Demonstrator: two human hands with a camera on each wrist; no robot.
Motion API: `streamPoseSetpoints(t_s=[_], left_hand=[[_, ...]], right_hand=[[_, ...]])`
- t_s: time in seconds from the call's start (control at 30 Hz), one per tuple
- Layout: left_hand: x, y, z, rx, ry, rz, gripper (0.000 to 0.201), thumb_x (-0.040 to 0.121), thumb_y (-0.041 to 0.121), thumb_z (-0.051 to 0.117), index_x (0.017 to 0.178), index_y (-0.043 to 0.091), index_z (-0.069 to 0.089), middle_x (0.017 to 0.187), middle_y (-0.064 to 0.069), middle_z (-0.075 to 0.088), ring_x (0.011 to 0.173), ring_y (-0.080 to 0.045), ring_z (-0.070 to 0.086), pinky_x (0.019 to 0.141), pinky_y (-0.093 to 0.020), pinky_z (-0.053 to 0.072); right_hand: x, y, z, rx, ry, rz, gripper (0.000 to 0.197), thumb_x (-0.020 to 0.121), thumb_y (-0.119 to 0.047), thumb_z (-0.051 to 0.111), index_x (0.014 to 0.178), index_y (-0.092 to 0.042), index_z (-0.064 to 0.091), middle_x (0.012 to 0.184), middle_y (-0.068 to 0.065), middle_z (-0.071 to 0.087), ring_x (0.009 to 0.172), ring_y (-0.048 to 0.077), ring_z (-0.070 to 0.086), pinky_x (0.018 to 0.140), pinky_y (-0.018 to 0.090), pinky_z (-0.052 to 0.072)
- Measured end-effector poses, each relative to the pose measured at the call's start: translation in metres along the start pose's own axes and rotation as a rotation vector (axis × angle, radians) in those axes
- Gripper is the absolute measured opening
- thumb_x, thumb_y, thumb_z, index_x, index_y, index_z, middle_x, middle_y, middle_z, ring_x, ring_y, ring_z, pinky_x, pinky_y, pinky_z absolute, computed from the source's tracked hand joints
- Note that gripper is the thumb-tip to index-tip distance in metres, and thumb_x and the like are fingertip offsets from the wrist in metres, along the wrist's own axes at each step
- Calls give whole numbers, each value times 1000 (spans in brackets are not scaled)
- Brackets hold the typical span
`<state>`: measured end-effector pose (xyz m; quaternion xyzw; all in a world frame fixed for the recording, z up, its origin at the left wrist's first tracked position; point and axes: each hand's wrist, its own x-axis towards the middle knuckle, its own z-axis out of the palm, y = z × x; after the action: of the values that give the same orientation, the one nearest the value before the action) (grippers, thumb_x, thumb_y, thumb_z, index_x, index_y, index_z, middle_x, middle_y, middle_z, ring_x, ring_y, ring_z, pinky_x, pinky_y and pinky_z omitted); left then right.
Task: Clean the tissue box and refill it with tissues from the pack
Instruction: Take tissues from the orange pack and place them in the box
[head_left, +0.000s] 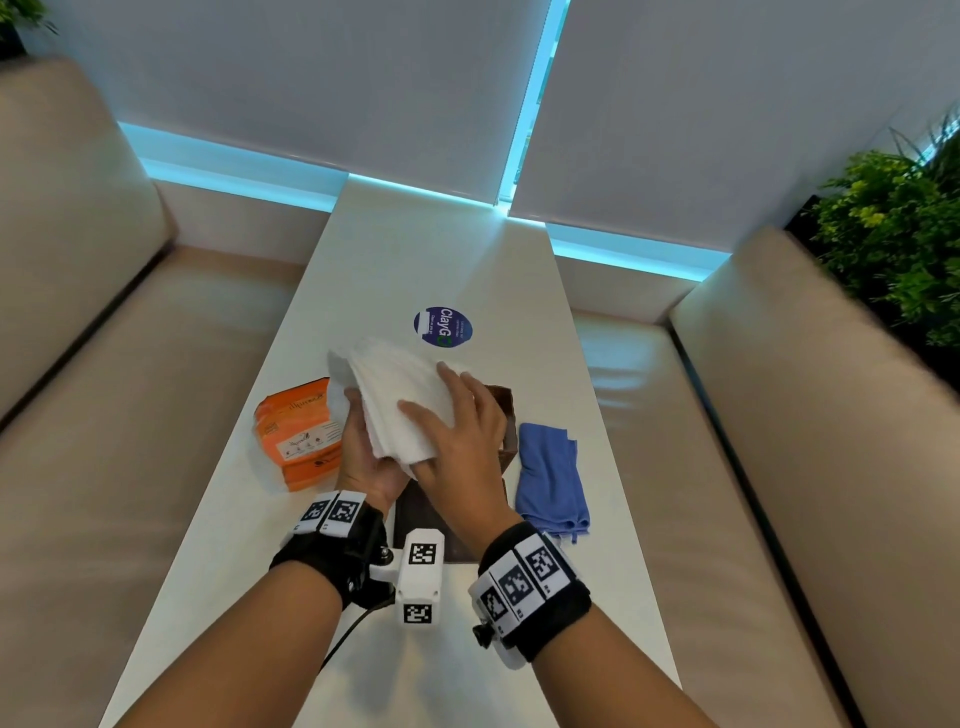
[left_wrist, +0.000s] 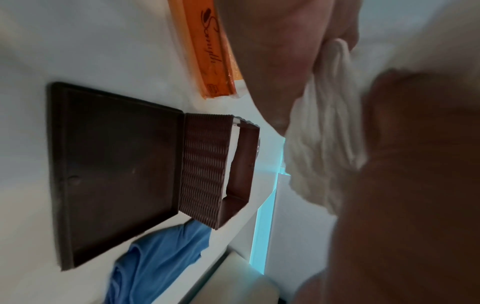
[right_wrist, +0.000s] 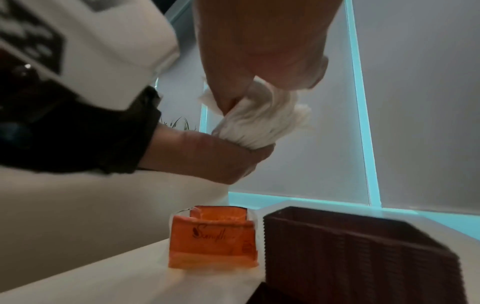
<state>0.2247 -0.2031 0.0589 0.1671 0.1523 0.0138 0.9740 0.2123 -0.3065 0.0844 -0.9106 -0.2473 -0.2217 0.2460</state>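
Observation:
A thick stack of white tissues (head_left: 395, 384) is held in the air over the table, between both hands. My left hand (head_left: 363, 467) grips its left side from below, thumb wrapped onto the top. My right hand (head_left: 462, 431) lies across the top with fingers spread and pinches the near end, seen bunched in the right wrist view (right_wrist: 259, 119). The brown ribbed tissue box (head_left: 504, 415) stands open and empty right under my hands, with its flat lid (left_wrist: 116, 170) lying in front of it. The orange tissue pack (head_left: 301, 436) lies to the left, torn open (right_wrist: 213, 242).
A folded blue cloth (head_left: 550, 478) lies just right of the box. A round dark-blue sticker (head_left: 443, 326) sits on the white table (head_left: 260, 597) beyond the tissues. Beige sofas (head_left: 130, 415) flank the narrow table on both sides, and plants stand at the far right.

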Motion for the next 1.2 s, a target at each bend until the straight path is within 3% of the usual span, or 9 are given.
streamPoseSetpoints(t_s=[0.17, 0.3, 0.5, 0.6, 0.7, 0.8, 0.87, 0.97, 1.2], left_hand=[[6, 2, -1, -20, 43, 17, 52, 93, 59, 38, 107, 15, 63, 87, -8, 77, 76, -23, 75, 60, -39, 61], [5, 2, 1, -21, 6, 13, 46, 94, 51, 41, 106, 14, 66, 92, -9, 77, 81, -25, 75, 63, -40, 61], [8, 5, -3, -71, -25, 28, 41, 83, 26, 56, 122, 14, 57, 104, -11, 71, 102, -29, 65, 75, -41, 60], [9, 4, -2, -95, -61, 22, 33, 88, 16, 40, 113, 12, 60, 94, -10, 73, 85, -27, 73, 72, -41, 61], [5, 0, 1, -64, -94, 15, 42, 69, 9, 58, 111, 9, 61, 92, -11, 74, 84, -26, 74, 71, -41, 61], [5, -1, 0, 32, -114, -19, 80, 47, 8, 78, 125, 8, 56, 113, -16, 69, 101, -32, 69, 88, -49, 56], [6, 3, 0, 30, -138, 11, 56, 72, 17, 68, 126, 10, 56, 119, -16, 67, 107, -33, 67, 92, -51, 53], [13, 8, 1, -6, -67, 53, 41, 96, 40, 45, 126, 13, 57, 121, -14, 68, 112, -31, 64, 91, -49, 54], [15, 2, 12, 103, 5, -36, 61, 80, 57, 54, 127, 18, 58, 117, -11, 70, 108, -28, 66, 89, -51, 54]], right_hand=[[-5, -12, -13, 494, 75, 357, 66, 84, -27, 68, 139, -14, 34, 134, 4, 40, 117, -2, 33, 101, -1, 25], [-2, -12, -8, 581, -14, 512, 54, 87, -23, 66, 133, -7, 43, 130, 7, 53, 118, 16, 51, 104, 29, 43], [1, -9, -9, 372, 87, 274, 22, 84, -21, 58, 104, -10, 59, 104, 12, 62, 95, 7, 42, 80, 9, 27], [4, -6, -9, 342, 75, 394, 50, 80, -44, 56, 123, -19, 49, 133, 11, 40, 121, 16, 34, 99, 20, 24], [17, 0, -19, 883, -7, 677, 79, 84, -22, 70, 145, -20, 21, 132, -2, 36, 122, 8, 38, 92, 1, 35], [23, 13, -20, 950, 18, 689, 67, 80, -13, 74, 133, -26, 34, 128, -4, 51, 124, 18, 51, 105, 27, 45], [22, 18, -25, 892, 49, 642, 68, 76, -13, 77, 127, -35, 37, 126, -8, 53, 121, 15, 53, 105, 37, 45], [19, 18, -29, 911, 30, 503, 72, 76, -14, 76, 121, -51, 34, 126, -15, 50, 120, 4, 50, 104, 27, 44], [16, 10, -26, 1063, -78, 453, 35, 101, -28, 26, 135, -33, 32, 124, -28, 45, 108, -22, 48, 93, 4, 41]])
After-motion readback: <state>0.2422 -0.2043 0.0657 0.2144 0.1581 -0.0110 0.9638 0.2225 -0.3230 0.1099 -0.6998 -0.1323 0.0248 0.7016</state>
